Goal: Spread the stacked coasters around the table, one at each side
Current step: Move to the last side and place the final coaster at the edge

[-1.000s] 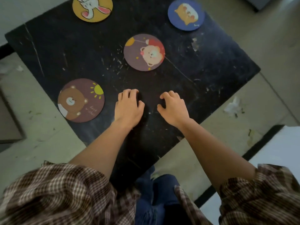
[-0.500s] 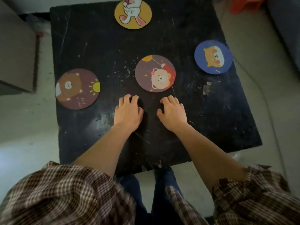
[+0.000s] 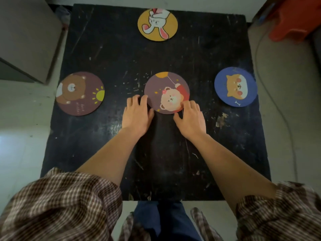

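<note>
Four round coasters lie flat on the black table (image 3: pixel 156 162). A yellow rabbit coaster (image 3: pixel 157 25) is at the far side, a brown bear coaster (image 3: pixel 79 93) at the left edge, a blue dog coaster (image 3: pixel 235 86) at the right edge. A purple coaster with a bear and balloon (image 3: pixel 166 92) sits in the middle. My left hand (image 3: pixel 137 113) lies palm down, its fingertips against that coaster's left rim. My right hand (image 3: pixel 190 117) rests fingertips on its near right rim, thumb on the table beside it.
A grey box (image 3: pixel 26 37) stands on the floor off the table's far left corner. An orange-red stool (image 3: pixel 291 20) is at the far right, and a cable (image 3: pixel 278 101) runs along the floor on the right. My legs (image 3: pixel 165 220) meet the near edge.
Both hands have slid forward from a little short of the purple coaster to touch its near rim. My view has swung square to the table.
</note>
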